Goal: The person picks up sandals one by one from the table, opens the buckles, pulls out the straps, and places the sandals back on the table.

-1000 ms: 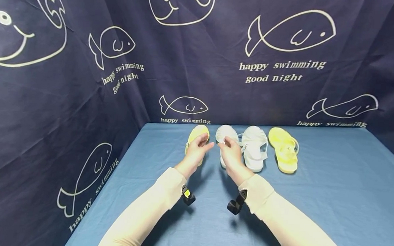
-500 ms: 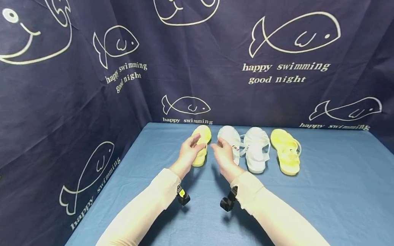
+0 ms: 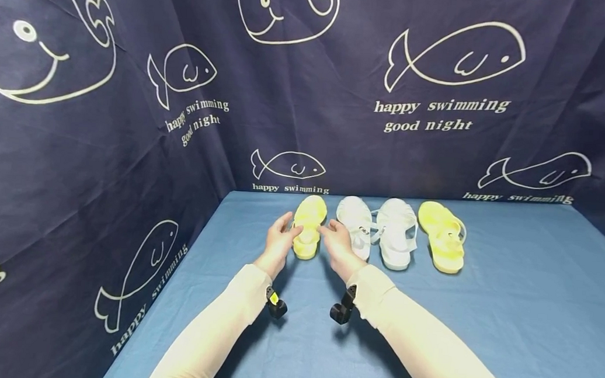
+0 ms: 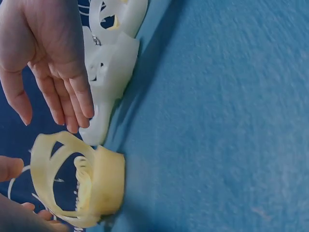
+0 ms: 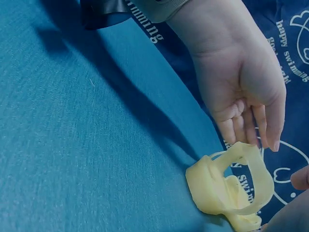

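A yellow sandal (image 3: 306, 246) lies at the left end of a row, toe toward the back. Just left of it is my left hand (image 3: 276, 244), fingers relaxed, thumb toward the sandal. My right hand (image 3: 341, 251) is on the sandal's other side, between it and a white sandal (image 3: 354, 217), fingers loosely extended. In the right wrist view the right fingertips come close to the strap of the yellow sandal (image 5: 205, 188); whether they touch cannot be told. The left wrist view shows the left hand (image 4: 17, 210) partly, at the lower left, beside the sandal's strap.
A second white sandal (image 3: 396, 236) and another yellow sandal (image 3: 442, 240) continue the row to the right. All lie on a blue cloth-covered surface (image 3: 301, 353). Dark blue fabric with fish drawings (image 3: 308, 107) hangs behind and at the left.
Both hands have moved left, the right one from over the left white sandal to beside the yellow one. The left hand has come off from above the yellow sandal, uncovering it.
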Tool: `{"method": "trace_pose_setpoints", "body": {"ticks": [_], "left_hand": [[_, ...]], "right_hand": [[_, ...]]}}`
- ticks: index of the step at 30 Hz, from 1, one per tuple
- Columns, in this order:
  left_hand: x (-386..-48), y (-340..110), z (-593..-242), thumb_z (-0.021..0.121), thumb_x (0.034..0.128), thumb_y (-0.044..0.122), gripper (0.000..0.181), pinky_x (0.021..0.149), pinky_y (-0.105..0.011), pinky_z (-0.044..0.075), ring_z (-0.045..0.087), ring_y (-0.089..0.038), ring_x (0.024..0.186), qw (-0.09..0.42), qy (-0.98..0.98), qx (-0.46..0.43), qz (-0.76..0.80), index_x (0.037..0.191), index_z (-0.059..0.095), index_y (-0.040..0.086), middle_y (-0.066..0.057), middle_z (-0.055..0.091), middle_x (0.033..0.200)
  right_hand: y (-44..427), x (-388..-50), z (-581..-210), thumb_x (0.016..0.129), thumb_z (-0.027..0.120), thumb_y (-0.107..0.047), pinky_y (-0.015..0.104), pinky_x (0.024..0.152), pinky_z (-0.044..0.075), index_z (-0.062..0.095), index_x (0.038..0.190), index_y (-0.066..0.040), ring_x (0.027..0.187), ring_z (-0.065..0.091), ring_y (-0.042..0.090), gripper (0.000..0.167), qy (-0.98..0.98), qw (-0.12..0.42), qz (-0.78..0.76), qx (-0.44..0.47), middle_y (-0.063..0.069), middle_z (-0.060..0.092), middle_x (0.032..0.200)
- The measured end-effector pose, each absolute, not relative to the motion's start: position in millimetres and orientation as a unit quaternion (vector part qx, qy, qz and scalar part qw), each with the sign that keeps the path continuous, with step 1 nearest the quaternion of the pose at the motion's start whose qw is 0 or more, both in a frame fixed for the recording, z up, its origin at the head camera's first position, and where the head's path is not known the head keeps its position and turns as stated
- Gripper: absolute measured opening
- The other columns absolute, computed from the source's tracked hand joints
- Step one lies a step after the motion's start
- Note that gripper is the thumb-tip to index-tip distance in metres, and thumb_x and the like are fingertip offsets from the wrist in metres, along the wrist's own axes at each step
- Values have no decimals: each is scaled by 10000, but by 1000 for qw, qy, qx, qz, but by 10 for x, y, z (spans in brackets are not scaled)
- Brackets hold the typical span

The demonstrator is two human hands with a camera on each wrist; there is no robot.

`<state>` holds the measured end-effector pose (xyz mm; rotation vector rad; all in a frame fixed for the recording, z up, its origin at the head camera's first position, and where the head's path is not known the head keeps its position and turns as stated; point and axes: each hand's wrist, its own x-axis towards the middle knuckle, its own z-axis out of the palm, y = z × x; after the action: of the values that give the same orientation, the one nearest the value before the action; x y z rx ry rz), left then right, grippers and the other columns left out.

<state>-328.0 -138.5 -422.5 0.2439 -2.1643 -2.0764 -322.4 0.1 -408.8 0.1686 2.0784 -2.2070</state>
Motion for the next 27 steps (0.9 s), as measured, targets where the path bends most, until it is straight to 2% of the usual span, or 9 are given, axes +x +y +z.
{"method": "trace_pose_setpoints", "body": {"ticks": [5, 15, 18, 22, 27], "left_hand": [[-3305, -1435, -4299, 650, 902, 109, 622, 1146, -422, 348, 382, -336, 1388, 58, -707, 99, -698, 1455, 387, 1, -212, 401, 1486], [-3361, -1495, -4427, 584, 922, 95, 657, 1137, -478, 342, 369, -333, 1388, 4, -648, 105, -754, 1477, 274, -68, -237, 346, 1507], [-3383, -1498, -4463, 574, 918, 91, 631, 1119, -459, 367, 414, -337, 1353, -2, -634, 105, -766, 1456, 299, -92, -248, 379, 1484], [-3412, -1505, -4502, 575, 912, 84, 575, 1071, -415, 412, 486, -318, 1281, -7, -624, 112, -773, 1418, 364, -89, -239, 452, 1429], [-3423, -1504, -4530, 570, 907, 68, 538, 1090, -403, 404, 470, -312, 1294, -12, -613, 115, -781, 1392, 404, -96, -220, 443, 1442]], "right_hand": [[-54, -3258, -4151, 954, 521, -126, 435, 1208, 210, 256, 1487, 62, 1446, 257, 345, 625, 675, 67, -732, 69, 224, 270, 1558], [-129, -3329, -4278, 900, 559, -145, 420, 1223, 162, 230, 1501, 51, 1473, 190, 328, 713, 647, 78, -753, 90, 194, 219, 1587], [-135, -3344, -4317, 899, 558, -134, 421, 1224, 156, 222, 1502, 54, 1476, 179, 330, 716, 630, 83, -767, 95, 193, 209, 1591], [-148, -3355, -4358, 914, 541, -106, 415, 1210, 211, 213, 1506, 51, 1458, 227, 342, 695, 604, 91, -785, 101, 194, 213, 1589], [-166, -3361, -4386, 917, 514, -59, 395, 1196, 252, 228, 1505, 43, 1458, 231, 297, 662, 580, 105, -802, 96, 171, 212, 1595]]}}
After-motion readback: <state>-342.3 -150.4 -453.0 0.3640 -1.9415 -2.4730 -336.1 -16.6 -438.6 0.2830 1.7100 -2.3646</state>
